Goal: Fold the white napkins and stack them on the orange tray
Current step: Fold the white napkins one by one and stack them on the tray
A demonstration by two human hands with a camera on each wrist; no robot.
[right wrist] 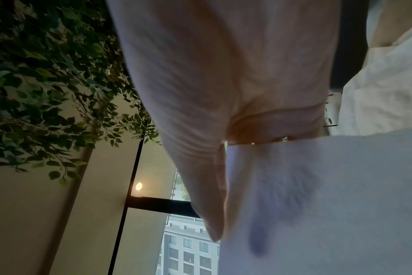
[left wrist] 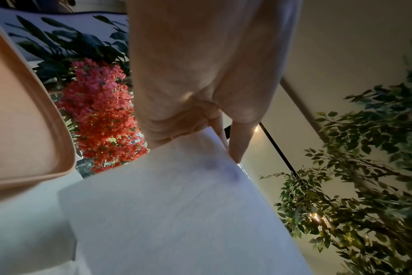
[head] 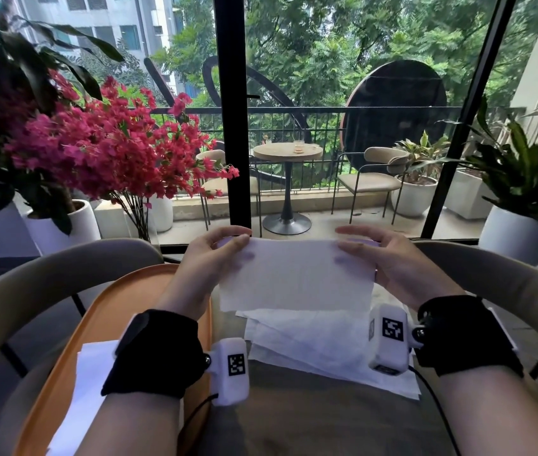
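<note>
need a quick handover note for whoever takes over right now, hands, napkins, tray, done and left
Left hand pinches the left top corner of a thin white paper napkin; right hand pinches the right top corner. The napkin is held up in the air, above the pile.
Loose pile of unfolded white napkins lies on the table under it.
Oval orange plastic tray sits to the left, with folded white napkins already on it.
Left: fold the held napkin, stack it, then work through the pile.

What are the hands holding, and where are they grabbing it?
A white napkin. The left hand pinches its top left corner, the right hand its top right corner.
</note>
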